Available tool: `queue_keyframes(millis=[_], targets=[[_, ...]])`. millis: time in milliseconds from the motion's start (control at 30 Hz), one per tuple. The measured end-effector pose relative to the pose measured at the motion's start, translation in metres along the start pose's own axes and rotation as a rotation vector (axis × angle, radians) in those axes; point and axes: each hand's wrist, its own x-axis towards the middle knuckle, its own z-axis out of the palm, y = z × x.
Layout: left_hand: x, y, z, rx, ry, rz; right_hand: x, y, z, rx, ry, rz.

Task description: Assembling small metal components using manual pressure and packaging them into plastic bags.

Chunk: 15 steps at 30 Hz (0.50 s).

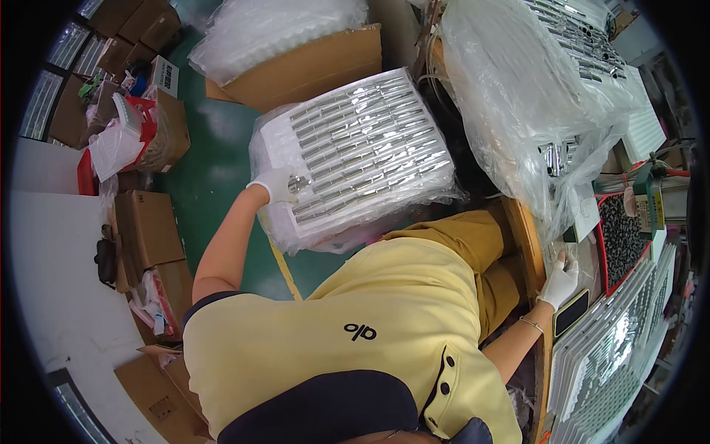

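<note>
The gloved left hand (277, 185) is pinching 1 shiny metal tube (299, 182) at the edge of the nearly full white tray (362, 152) beside the chair, while the right hand (560, 280) is resting spread and empty on the workbench (529, 244), with more filled trays (617, 355) waiting there.

Left hand (277, 185), gloved, gripped a shiny metal tube (299, 182) over the bagged tray of tubes (362, 152) beside the green floor (211, 177). Right hand (560, 280), gloved, rested on the wooden table edge (526, 240), touching a dark phone (571, 311), near stacked white trays (614, 355).
</note>
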Motion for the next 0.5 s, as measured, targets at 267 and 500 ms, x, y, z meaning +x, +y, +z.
queue_keyframes(millis=[267, 500], targets=[[-0.001, 0.008, 0.002, 0.058, -0.068, -0.042, -0.006, 0.015, 0.002, -0.170, 0.097, 0.029], [0.000, 0.003, 0.006, -0.037, 0.134, -0.066, -0.004, 0.015, 0.002, -0.196, 0.104, 0.042]])
